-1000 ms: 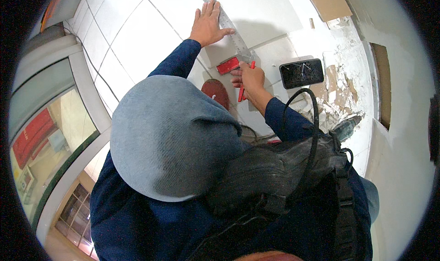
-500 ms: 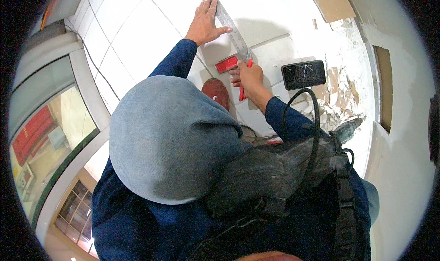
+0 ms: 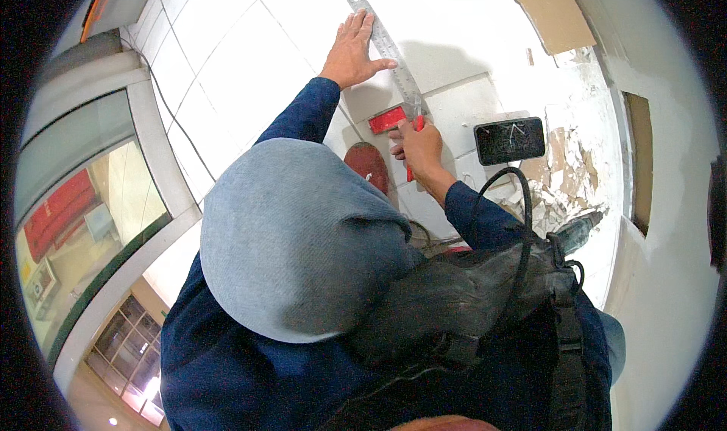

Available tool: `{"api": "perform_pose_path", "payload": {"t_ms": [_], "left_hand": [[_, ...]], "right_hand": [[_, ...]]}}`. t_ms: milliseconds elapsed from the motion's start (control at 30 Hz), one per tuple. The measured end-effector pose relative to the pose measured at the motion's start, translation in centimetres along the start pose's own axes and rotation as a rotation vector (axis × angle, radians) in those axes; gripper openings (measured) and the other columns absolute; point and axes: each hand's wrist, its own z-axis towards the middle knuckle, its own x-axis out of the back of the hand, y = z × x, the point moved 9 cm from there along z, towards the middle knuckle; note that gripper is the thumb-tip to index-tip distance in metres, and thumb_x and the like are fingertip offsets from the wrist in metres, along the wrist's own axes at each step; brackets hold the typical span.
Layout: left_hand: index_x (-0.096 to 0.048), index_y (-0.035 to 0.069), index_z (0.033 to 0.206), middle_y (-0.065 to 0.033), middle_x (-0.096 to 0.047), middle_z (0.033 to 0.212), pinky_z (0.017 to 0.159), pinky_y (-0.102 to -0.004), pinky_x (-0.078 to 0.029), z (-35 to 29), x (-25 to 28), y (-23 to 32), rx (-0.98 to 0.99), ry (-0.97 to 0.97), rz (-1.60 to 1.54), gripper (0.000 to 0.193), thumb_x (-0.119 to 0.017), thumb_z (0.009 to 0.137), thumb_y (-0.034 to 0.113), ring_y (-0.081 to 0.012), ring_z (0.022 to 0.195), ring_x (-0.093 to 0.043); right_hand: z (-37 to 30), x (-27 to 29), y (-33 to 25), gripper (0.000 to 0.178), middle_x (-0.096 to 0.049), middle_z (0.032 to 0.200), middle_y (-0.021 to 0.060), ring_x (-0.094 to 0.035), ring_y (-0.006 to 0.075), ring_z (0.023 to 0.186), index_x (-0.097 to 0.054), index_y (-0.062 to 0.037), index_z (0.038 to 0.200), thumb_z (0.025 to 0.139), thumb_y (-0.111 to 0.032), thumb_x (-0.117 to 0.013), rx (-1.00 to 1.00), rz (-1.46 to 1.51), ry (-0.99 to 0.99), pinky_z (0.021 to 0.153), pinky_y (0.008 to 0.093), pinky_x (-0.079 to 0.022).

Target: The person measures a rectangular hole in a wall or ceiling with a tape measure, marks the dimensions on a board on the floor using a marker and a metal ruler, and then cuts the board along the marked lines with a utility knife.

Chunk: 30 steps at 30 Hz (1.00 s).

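A metal try square lies on the white floor tiles, its marked steel blade (image 3: 390, 52) running up and away from a red stock (image 3: 386, 119). My left hand (image 3: 354, 51) is spread flat, fingers and thumb stretched out along the blade's left edge and partly over it. My right hand (image 3: 424, 147) is closed around a slim red-handled tool (image 3: 410, 174), beside the stock. The tool's narrow pale tip points at the near end of the blade. Its exact kind is hard to make out, as my fingers cover the middle.
Right of my right hand lies a black rectangular object (image 3: 510, 141) with thin pale marks or pieces on it. Broken plaster-like debris (image 3: 564, 177) and a dark power-tool-like thing (image 3: 579, 230) lie by the wall. Cardboard (image 3: 549, 11) is at the far right. My red shoe (image 3: 366, 166) is near the stock.
The whole view has shifted, so everything sits slightly lower and farther right. The red-handled tool's tip is a little closer to the blade's near end. My left hand keeps its place on the square.
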Motion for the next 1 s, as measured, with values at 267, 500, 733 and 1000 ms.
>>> {"api": "perform_pose_path", "payload": {"t_ms": [267,500,733,1000], "left_hand": [[-0.027,-0.002,0.144,-0.0252,-0.024,0.150,0.116,-0.0459,-0.018,0.1,0.2,0.2,0.010,-0.012,0.018,0.107,-0.072,0.070,0.061,-0.0400,0.141,-0.019],[-0.029,-0.002,0.144,-0.0275,-0.022,0.149,0.115,-0.0464,-0.019,0.3,0.1,0.1,0.033,-0.059,0.027,0.109,-0.072,0.068,0.063,-0.0429,0.140,-0.020],[-0.027,0.002,0.146,-0.0277,-0.020,0.150,0.116,-0.0447,-0.018,0.9,-0.4,-0.2,0.087,-0.091,0.084,0.112,-0.073,0.065,0.065,-0.0434,0.140,-0.017],[-0.027,0.000,0.145,-0.0283,-0.019,0.150,0.116,-0.0436,-0.017,0.3,-0.5,-0.4,0.061,-0.090,0.054,0.111,-0.075,0.066,0.060,-0.0434,0.141,-0.015]], "right_hand": [[-0.1,-0.1,-0.4,0.025,-0.069,0.082,0.0146,-0.062,0.0186,0.051,-0.052,0.0021,0.100,0.091,-0.021,-0.055,-0.046,-0.023,-0.004,0.042,0.0292,-0.049],[0.3,0.2,-0.2,0.027,-0.068,0.078,0.0129,-0.061,0.0179,0.050,-0.053,0.0028,0.098,0.091,-0.024,-0.056,-0.045,-0.102,-0.021,0.041,0.0290,-0.048],[0.6,0.2,0.0,0.028,-0.067,0.075,0.0119,-0.059,0.0166,0.049,-0.056,0.0022,0.093,0.091,-0.025,-0.055,-0.052,-0.135,-0.114,0.041,0.0300,-0.047],[0.2,-0.3,0.3,0.028,-0.066,0.077,0.0115,-0.058,0.0162,0.050,-0.057,0.0007,0.096,0.091,-0.027,-0.055,-0.079,-0.073,-0.135,0.043,0.0301,-0.048]]}}
